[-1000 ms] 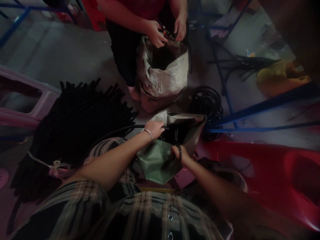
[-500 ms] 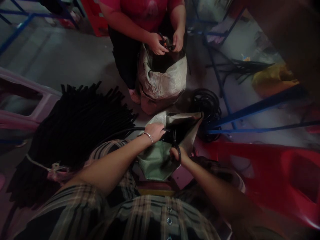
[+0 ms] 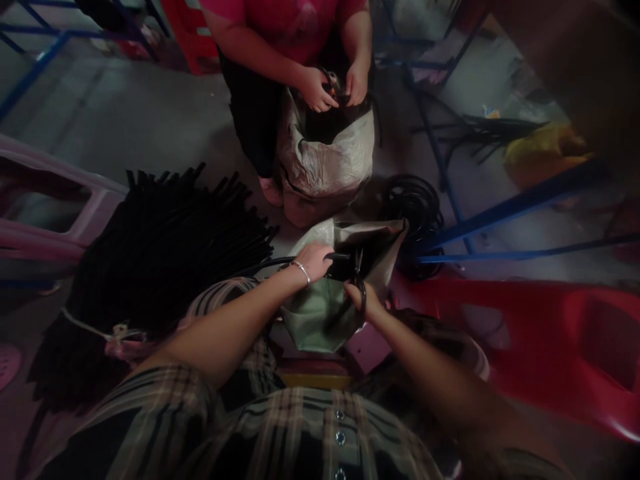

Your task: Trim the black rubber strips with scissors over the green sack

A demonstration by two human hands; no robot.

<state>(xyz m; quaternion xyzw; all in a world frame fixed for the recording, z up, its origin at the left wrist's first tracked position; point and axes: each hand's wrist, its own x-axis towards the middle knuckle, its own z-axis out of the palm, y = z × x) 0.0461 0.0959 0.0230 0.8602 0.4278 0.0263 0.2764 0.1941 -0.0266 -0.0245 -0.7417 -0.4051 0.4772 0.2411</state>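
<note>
My left hand (image 3: 314, 261) is closed round a thin black tube (image 3: 277, 261), whose free end sticks out past my fingers over the mouth of a green sack (image 3: 317, 313). In my right hand (image 3: 369, 300) is a pair of scissors (image 3: 359, 283), its dark handles round my fingers and its blades pointing up and away from me. The blades stand just right of the tube's end, apart from it. Inside, the sack is too dark to make out. To my left lies a large tied bundle of black tubes (image 3: 165, 253).
Opposite me sits a person in a pink shirt (image 3: 295, 33), both hands over a pale sack (image 3: 335, 167). A coil of black tubing (image 3: 413, 203) lies beside a blue metal frame (image 3: 505, 212). A red plastic chair (image 3: 540, 347) stands right, a pink one (image 3: 95, 217) left.
My left hand has shifted slightly right and up with the tube. The scissors' blades have come apart from the tube's end and now point upward. The person opposite has barely moved.
</note>
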